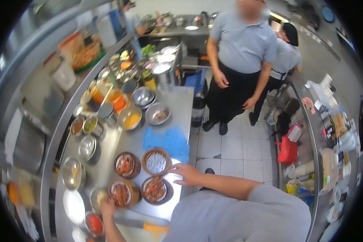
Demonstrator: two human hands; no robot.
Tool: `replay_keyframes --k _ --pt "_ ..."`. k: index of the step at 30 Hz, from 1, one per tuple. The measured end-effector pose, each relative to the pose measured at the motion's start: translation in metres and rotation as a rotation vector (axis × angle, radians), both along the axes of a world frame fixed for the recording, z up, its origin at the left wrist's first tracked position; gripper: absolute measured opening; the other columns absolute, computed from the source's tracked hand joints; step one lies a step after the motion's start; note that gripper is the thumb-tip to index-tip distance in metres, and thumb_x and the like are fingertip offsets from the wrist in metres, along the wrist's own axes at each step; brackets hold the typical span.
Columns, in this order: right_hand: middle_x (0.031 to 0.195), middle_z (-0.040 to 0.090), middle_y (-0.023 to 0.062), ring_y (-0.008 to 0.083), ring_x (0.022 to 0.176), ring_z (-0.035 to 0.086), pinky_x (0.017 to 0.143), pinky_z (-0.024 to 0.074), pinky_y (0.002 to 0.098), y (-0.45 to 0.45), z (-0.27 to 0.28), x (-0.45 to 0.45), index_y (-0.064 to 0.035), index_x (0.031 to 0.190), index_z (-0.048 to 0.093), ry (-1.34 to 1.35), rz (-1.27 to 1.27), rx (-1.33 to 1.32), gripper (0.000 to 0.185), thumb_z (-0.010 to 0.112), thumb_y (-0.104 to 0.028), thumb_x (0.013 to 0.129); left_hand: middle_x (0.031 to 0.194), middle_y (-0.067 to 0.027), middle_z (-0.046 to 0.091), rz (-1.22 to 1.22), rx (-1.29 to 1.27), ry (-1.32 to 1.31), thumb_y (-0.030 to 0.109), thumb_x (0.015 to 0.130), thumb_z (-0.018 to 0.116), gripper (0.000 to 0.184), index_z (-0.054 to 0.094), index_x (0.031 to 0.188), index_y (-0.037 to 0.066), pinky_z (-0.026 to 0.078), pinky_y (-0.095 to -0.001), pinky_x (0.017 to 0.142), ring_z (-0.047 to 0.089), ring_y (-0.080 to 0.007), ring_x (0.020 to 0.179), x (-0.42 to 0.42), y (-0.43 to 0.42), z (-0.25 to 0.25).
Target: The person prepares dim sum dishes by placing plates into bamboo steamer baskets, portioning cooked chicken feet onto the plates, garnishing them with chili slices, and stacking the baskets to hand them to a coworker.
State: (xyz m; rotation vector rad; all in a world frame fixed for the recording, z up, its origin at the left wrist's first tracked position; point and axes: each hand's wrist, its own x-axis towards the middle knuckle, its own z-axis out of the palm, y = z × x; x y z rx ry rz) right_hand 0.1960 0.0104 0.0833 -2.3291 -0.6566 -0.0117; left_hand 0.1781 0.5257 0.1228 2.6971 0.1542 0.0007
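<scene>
My left hand point(107, 206) reaches into a small metal bowl point(95, 197) holding pale food, its fingers bunched together at the rim; what they grip is hidden. My right hand point(186, 175) is open, fingers stretched toward a round brown steamer basket point(155, 162) with a white perforated liner; the fingertips are at its rim. Three similar baskets hold reddish-brown strips of food: one basket point(127, 164) at upper left, another basket point(124, 193) beside my left hand, and a third basket point(154, 189) below the lined one.
A yellow-handled knife point(155, 228) lies near my body. Blue cloth point(167, 142) rests beyond the baskets. Metal bowls point(157, 113), a white plate point(74, 206) and a bowl of red food point(94, 224) line the counter. A co-worker point(244, 48) stands across the tiled aisle; others work behind.
</scene>
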Motion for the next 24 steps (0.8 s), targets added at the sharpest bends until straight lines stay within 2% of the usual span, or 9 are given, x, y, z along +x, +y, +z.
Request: replay_keyframes --k 1,2,3,4,7,12,17,22,24 --pt "0.146 0.057 0.0187 0.0424 0.135 0.054 0.114 0.0456 0.0536 0.005 0.0 -0.011 -0.0176 0.155 0.054 0.036 0.142 0.075 0.073 0.082 -0.033 0.089 0.088 -0.0287 0.073 0.068 -0.141 0.027 0.024 0.098 0.06 0.031 0.074 0.103 -0.003 0.057 -0.0482 0.075 0.076 -0.0375 0.081 0.008 0.024 -0.015" --pt "0.146 0.057 0.0187 0.0424 0.135 0.054 0.114 0.0456 0.0536 0.011 0.002 -0.021 -0.0176 0.155 0.054 0.076 0.199 0.08 0.073 0.082 -0.033 0.089 0.082 -0.0247 0.074 0.054 -0.102 0.027 0.023 0.097 0.062 0.028 0.074 0.098 -0.002 0.057 -0.0486 0.076 0.075 -0.0394 0.084 0.006 -0.031 0.07" --pt "0.148 0.056 0.0195 0.042 0.135 0.055 0.112 0.0481 0.0515 0.018 0.006 -0.027 -0.019 0.155 0.054 0.079 0.227 0.077 0.073 0.083 -0.032 0.088 0.078 -0.0234 0.073 0.006 -0.008 -0.103 0.022 0.096 0.062 0.027 0.073 0.095 -0.002 0.057 -0.0473 0.072 0.075 -0.0365 0.073 0.013 -0.027 0.077" --pt "0.149 0.054 0.0203 0.0416 0.134 0.055 0.11 0.0506 0.0493 0.025 0.01 -0.029 -0.0203 0.154 0.055 0.074 0.259 0.073 0.073 0.083 -0.032 0.088 0.075 -0.0236 0.071 0.101 -0.161 0.019 0.022 0.096 0.062 0.027 0.074 0.102 -0.002 0.057 -0.0464 0.068 0.073 -0.0336 0.064 0.021 -0.033 0.097" --pt "0.155 0.047 0.0229 0.0429 0.139 0.053 0.113 0.0494 0.0496 0.033 0.009 -0.028 -0.026 0.153 0.056 0.175 0.346 -0.014 0.071 0.084 -0.03 0.087 0.074 -0.0193 0.073 0.043 -0.179 -0.016 0.018 0.098 0.061 0.032 0.074 0.116 -0.004 0.057 -0.0414 0.062 0.072 -0.0254 0.057 0.055 -0.065 0.146" --pt "0.162 0.039 0.0229 0.044 0.142 0.051 0.115 0.0484 0.0492 0.04 0.021 -0.026 -0.0223 0.144 0.062 0.294 0.305 -0.092 0.06 0.084 -0.03 0.089 0.079 -0.0192 0.075 0.09 -0.335 0.041 0.014 0.097 0.062 0.028 0.074 0.113 -0.006 0.06 -0.0397 0.065 0.075 -0.0246 0.061 0.118 -0.09 0.128" --pt "0.165 0.036 0.0222 0.0433 0.144 0.049 0.116 0.0476 0.0492 0.04 0.031 -0.028 -0.0201 0.145 0.06 0.327 0.296 -0.143 0.063 0.085 -0.032 0.088 0.086 -0.0243 0.077 0.06 -0.12 0.224 0.013 0.096 0.064 0.028 0.074 0.109 -0.009 0.063 -0.0414 0.071 0.079 -0.0283 0.07 0.159 -0.106 0.109" --pt "0.167 0.033 0.0232 0.0447 0.149 0.044 0.119 0.0451 0.0492 0.043 0.03 -0.029 -0.0189 0.144 0.059 0.387 0.273 -0.147 0.066 0.088 -0.032 0.086 0.086 -0.0259 0.077 0.059 -0.099 0.275 0.013 0.096 0.065 0.027 0.075 0.102 -0.011 0.063 -0.0406 0.069 0.079 -0.031 0.068 0.185 -0.091 0.078" --pt "0.168 0.031 0.0247 0.0466 0.15 0.041 0.121 0.043 0.049 0.045 0.014 -0.028 -0.0166 0.138 0.061 0.309 0.314 -0.008 0.065 0.091 -0.027 0.082 0.085 -0.0259 0.077 0.071 -0.108 0.286 0.013 0.095 0.065 0.027 0.075 0.099 -0.012 0.063 -0.0403 0.068 0.079 -0.0313 0.067 0.192 -0.083 0.072"
